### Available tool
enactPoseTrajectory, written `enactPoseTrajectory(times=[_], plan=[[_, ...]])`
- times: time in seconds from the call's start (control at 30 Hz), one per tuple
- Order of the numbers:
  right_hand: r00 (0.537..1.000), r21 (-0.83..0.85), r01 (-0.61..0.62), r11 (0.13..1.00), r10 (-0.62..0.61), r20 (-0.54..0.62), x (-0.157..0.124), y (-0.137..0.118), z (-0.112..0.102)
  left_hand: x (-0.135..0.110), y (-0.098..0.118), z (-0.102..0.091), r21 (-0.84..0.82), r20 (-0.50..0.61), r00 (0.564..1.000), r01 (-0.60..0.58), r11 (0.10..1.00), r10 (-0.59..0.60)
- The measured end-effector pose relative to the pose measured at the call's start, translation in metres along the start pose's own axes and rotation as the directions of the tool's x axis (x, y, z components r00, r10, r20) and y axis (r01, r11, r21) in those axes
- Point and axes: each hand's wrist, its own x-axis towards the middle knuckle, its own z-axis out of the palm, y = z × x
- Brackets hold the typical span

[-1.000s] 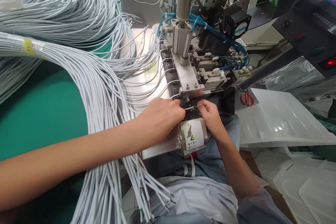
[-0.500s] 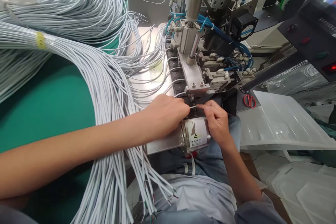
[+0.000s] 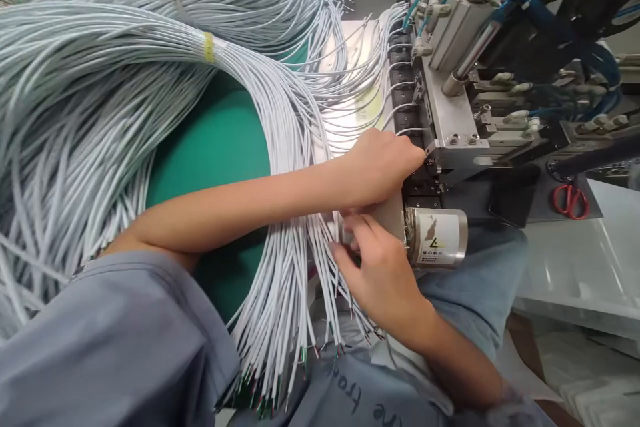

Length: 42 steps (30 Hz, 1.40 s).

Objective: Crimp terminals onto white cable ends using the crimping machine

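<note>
My left hand (image 3: 383,163) reaches across to the machine's front edge, its fingers closed and pressed against the dark slotted fixture (image 3: 406,113). Whatever it pinches is hidden behind the knuckles. Below it, my right hand (image 3: 385,267) is at the hanging bundle of white cables (image 3: 285,127), thumb and forefinger apart beside several strands. I cannot see it gripping any of them. Other white cables lie in a row in the fixture above my left hand. The bundle's stripped ends, showing red and green wires, hang near my lap.
A metal press head (image 3: 455,107) with cylinders and blue air hoses stands over the fixture. Close to my right wrist is a labelled roll-shaped cover (image 3: 440,237). Red-handled scissors (image 3: 570,202) lie to the right. More cable coils cover the green mat (image 3: 215,140).
My right hand has left the fixture and moved left to the cable bundle. My left hand now lies closer under the press head. The view has shifted, with everything appearing further right.
</note>
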Motion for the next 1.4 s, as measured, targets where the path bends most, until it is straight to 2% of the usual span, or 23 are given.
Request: enactPoseTrajectory(times=[0.13,0.23,0.33,0.47,0.57,0.63,0.7,0.8,0.9,1.0,1.07,1.13,1.2,1.27,1.33,1.4], plan=[[0.993,-0.014,-0.102,0.995,0.103,0.052,0.018,-0.004,0.009,0.002,-0.004,0.000,0.030,-0.022,0.999,-0.034,0.999,0.034],[0.977,0.000,-0.205,0.979,0.205,0.051,0.019,-0.005,0.008,0.001,0.003,-0.006,-0.019,-0.073,0.996,-0.051,0.999,0.050],[0.979,-0.027,-0.183,0.983,0.184,0.090,0.008,-0.007,-0.002,-0.006,0.017,-0.015,-0.167,-0.168,0.973,-0.185,0.969,0.157],[0.993,-0.102,-0.105,0.989,0.111,0.047,-0.017,-0.002,-0.035,-0.018,0.031,-0.020,-0.408,-0.289,0.884,-0.462,0.788,0.368],[0.985,-0.062,-0.146,0.987,0.139,-0.100,-0.027,0.014,-0.063,-0.021,0.031,-0.014,-0.545,-0.339,0.847,-0.531,0.649,0.409],[0.946,0.012,-0.192,0.981,0.188,-0.265,-0.026,0.027,-0.077,-0.018,0.028,-0.007,-0.592,-0.359,0.853,-0.521,0.615,0.379],[0.876,0.135,-0.213,0.968,0.250,-0.413,-0.021,0.038,-0.084,-0.013,0.026,0.001,-0.613,-0.402,0.863,-0.502,0.610,0.307],[0.776,0.341,-0.149,0.928,0.323,-0.542,-0.009,0.050,-0.085,-0.005,0.025,0.010,-0.633,-0.515,0.835,-0.524,0.571,0.195],[0.708,0.494,-0.047,0.868,0.378,-0.597,0.001,0.056,-0.077,0.000,0.024,0.012,-0.623,-0.582,0.799,-0.557,0.550,0.151],[0.688,0.636,0.062,0.769,0.428,-0.586,0.009,0.057,-0.065,-0.001,0.023,0.010,-0.605,-0.632,0.766,-0.580,0.545,0.114],[0.673,0.672,0.127,0.729,0.435,-0.599,0.013,0.055,-0.057,-0.001,0.023,0.010,-0.596,-0.668,0.739,-0.602,0.531,0.089],[0.638,0.643,0.159,0.749,0.420,-0.646,0.016,0.052,-0.051,-0.002,0.024,0.010,-0.592,-0.693,0.718,-0.617,0.519,0.065],[0.600,0.562,0.151,0.813,0.376,-0.706,0.018,0.050,-0.050,-0.003,0.024,0.011,-0.595,-0.690,0.722,-0.603,0.531,0.045],[0.607,0.468,0.112,0.877,0.312,-0.731,0.017,0.049,-0.055,-0.004,0.024,0.010,-0.599,-0.661,0.750,-0.557,0.575,0.038],[0.671,0.386,0.049,0.921,0.256,-0.696,0.013,0.051,-0.065,-0.004,0.023,0.009,-0.591,-0.613,0.788,-0.499,0.634,0.049],[0.759,0.332,-0.021,0.943,0.231,-0.609,0.010,0.055,-0.078,-0.004,0.022,0.009,-0.570,-0.572,0.816,-0.465,0.677,0.078]])
